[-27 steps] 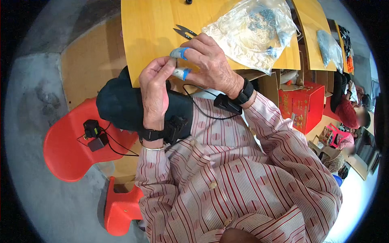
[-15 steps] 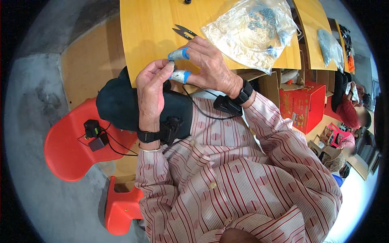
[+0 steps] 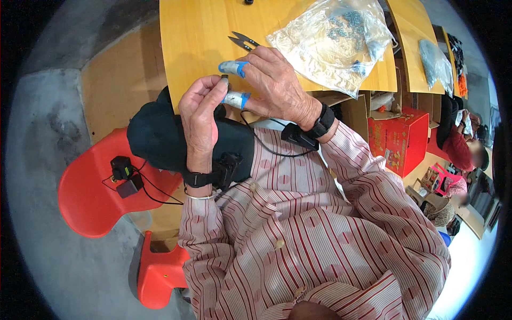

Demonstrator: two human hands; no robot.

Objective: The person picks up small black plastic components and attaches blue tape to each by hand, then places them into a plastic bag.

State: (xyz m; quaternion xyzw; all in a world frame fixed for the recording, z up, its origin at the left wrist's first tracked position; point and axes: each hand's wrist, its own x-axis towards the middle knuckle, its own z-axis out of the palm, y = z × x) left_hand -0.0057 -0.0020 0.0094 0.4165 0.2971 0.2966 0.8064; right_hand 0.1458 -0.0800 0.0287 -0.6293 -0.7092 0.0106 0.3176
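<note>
My left hand [image 3: 201,109] is closed in a pinch, thumb against fingers. A small dark piece [image 3: 225,77] pokes out at its fingertips, too small for me to tell its kind. Just to its right is my right hand [image 3: 274,85], whose thumb and index finger are wrapped in whitish covers with blue tape. Those two fingertips stand apart on either side of the small piece, and I see nothing gripped between them. The other fingers of that hand are bent. Beyond the hands, black thread snips [image 3: 244,41] lie on the wooden table [image 3: 200,32].
A clear plastic bag [image 3: 336,42] with small dark pieces lies right of the snips. A small black item [image 3: 248,2] sits at the far edge. A red box [image 3: 399,141] stands right, red chairs [image 3: 88,189] left. Other people [image 3: 464,152] sit at far right.
My right thumb and index finger have parted slightly from the left fingertips, and the small dark piece now shows there. The view has shifted a little.
</note>
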